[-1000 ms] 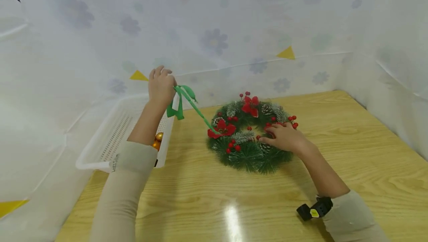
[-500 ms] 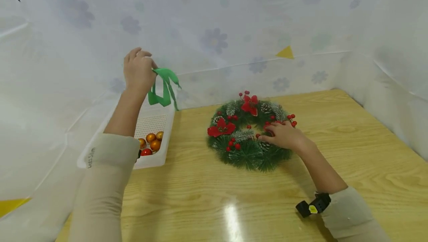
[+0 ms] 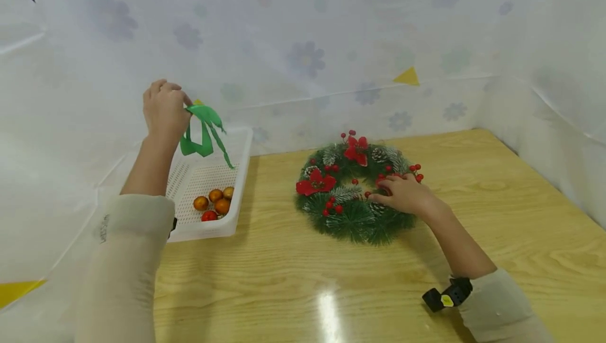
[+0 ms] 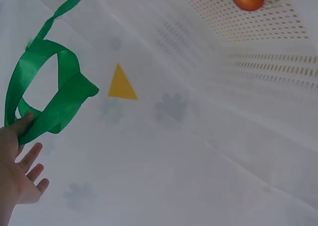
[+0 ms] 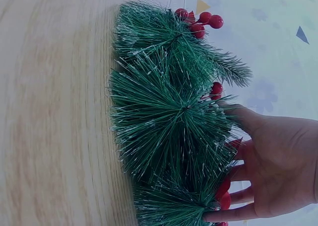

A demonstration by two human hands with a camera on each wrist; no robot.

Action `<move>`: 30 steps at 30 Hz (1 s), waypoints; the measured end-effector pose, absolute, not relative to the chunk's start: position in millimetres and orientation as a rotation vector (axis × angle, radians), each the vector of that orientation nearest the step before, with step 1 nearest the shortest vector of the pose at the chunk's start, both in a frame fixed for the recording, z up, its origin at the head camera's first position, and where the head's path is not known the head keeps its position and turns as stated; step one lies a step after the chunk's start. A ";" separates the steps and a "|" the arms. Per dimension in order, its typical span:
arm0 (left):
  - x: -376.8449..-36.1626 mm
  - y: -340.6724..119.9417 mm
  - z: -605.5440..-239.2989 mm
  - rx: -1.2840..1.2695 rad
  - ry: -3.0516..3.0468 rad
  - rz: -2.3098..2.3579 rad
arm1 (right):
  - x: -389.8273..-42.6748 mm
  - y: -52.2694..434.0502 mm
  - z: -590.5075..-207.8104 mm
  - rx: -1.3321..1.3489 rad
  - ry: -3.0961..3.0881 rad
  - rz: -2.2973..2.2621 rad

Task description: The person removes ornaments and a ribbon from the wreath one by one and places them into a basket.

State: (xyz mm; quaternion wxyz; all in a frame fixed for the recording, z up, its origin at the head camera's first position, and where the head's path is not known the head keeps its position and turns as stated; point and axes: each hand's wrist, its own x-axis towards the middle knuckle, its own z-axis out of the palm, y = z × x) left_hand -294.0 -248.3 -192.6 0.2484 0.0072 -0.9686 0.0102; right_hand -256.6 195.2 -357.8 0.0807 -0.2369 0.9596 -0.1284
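Observation:
A green ribbon (image 3: pixel 201 145) hangs from my left hand (image 3: pixel 165 111), pinched between thumb and finger above the white basket. In the left wrist view the ribbon (image 4: pixel 69 94) forms a loop with a thin tail, and my other left fingers are spread. The wreath (image 3: pixel 352 222) lies on the table, with green needles, red flowers, red berries and pine cones. My right hand (image 3: pixel 404 195) rests on its right side. The right wrist view shows my right hand (image 5: pixel 283 161) with fingers fairly straight against the wreath (image 5: pixel 174 121); some fingertips are hidden among needles and berries.
The white perforated basket (image 3: pixel 242 174) stands at the table's left, holding several orange-gold balls (image 3: pixel 221 206) and a red ball (image 3: pixel 209 216). A pale flowered sheet (image 3: pixel 303 27) rises behind the wooden table (image 3: pixel 284 280). A black device (image 3: pixel 447 295) is strapped to the right wrist.
My left hand has carried the ribbon leftward, from beside the wreath to above the basket. The ribbon's tail has come away from the left red flower. My right hand has stayed put.

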 end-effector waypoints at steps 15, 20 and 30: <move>-293.0 -275.6 -302.6 -0.098 -3.028 0.050 | -257.3 192.9 -356.6 -0.720 2.881 -0.361; -288.1 -276.9 -305.6 -0.179 -3.132 -0.016 | -257.9 194.5 -355.2 -0.712 2.871 -0.366; -290.5 -263.1 -290.0 -0.306 -3.094 -0.083 | -258.6 202.0 -354.1 -0.692 2.857 -0.373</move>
